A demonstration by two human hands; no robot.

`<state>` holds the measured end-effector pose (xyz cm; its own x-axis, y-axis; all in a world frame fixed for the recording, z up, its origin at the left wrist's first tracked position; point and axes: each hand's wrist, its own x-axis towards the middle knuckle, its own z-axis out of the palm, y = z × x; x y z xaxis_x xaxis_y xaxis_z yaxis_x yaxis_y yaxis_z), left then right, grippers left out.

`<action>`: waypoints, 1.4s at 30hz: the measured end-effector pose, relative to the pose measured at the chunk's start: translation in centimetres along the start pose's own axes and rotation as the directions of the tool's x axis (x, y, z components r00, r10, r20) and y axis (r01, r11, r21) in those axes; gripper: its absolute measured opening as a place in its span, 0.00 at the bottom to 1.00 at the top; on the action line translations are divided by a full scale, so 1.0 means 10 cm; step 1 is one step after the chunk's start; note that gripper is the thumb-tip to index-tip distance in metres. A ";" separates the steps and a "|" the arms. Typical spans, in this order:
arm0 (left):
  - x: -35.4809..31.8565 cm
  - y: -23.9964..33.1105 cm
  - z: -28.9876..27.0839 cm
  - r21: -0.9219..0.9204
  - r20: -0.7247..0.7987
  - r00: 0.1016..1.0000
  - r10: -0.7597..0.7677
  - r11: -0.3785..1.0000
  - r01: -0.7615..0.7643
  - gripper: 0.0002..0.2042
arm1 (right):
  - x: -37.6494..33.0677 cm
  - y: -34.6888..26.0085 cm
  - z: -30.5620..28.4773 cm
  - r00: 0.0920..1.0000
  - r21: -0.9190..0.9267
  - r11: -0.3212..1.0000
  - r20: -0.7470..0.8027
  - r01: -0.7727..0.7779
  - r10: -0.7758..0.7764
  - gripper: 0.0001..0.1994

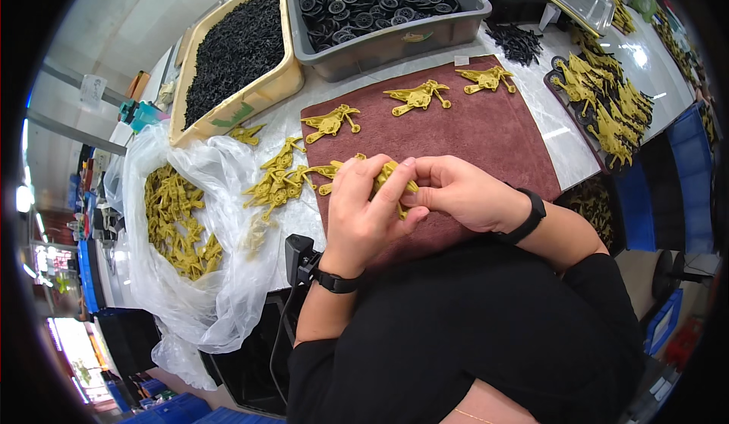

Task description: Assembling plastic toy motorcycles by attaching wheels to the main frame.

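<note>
Over the reddish-brown towel (pixel 524 139), my left hand (pixel 358 207) and my right hand (pixel 465 194) meet, both closed on one yellow plastic toy part (pixel 385 178). My fingers cover most of it. Another yellow part (pixel 325 172) lies partly hidden behind my left hand. Farther back on the towel, three similar yellow parts lie apart in a row: one at the left (pixel 332 123), one in the middle (pixel 418 97) and one at the right (pixel 487 80). A loose pile of yellow parts (pixel 279 181) lies left of my left hand.
A clear plastic bag (pixel 235 287) at left holds many yellow parts (pixel 175 219). Behind stand a cream bin (pixel 292 74) of small black pieces and a grey bin (pixel 364 63) of black toy wheels. Yellow parts with black pieces fitted (pixel 604 105) lie at right, near loose black pieces (pixel 516 42).
</note>
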<state>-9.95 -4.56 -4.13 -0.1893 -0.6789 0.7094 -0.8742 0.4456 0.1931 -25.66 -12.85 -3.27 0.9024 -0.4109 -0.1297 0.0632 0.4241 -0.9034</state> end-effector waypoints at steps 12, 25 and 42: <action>-0.08 -0.41 -0.25 -0.598 -0.355 0.687 -0.634 0.719 0.354 0.15 | -0.16 -0.09 -0.33 0.971 -0.113 0.987 -0.223 -0.111 0.083 0.09; -0.41 -0.95 -0.51 0.509 -0.059 0.834 -0.548 0.702 0.497 0.15 | -0.03 -0.01 -1.00 0.917 -0.772 0.561 -0.395 -0.298 -0.057 0.09; -1.22 -1.06 -1.46 0.238 0.457 0.329 -0.827 0.469 0.851 0.21 | -0.04 -0.09 -0.63 0.845 -0.931 0.341 -0.287 -0.134 -0.451 0.19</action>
<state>8.12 7.56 -4.96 0.4563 -0.8579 -0.2361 -0.6775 -0.5070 0.5329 -28.74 -18.12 -4.99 0.6116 -0.7703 0.1807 -0.4964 -0.5514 -0.6705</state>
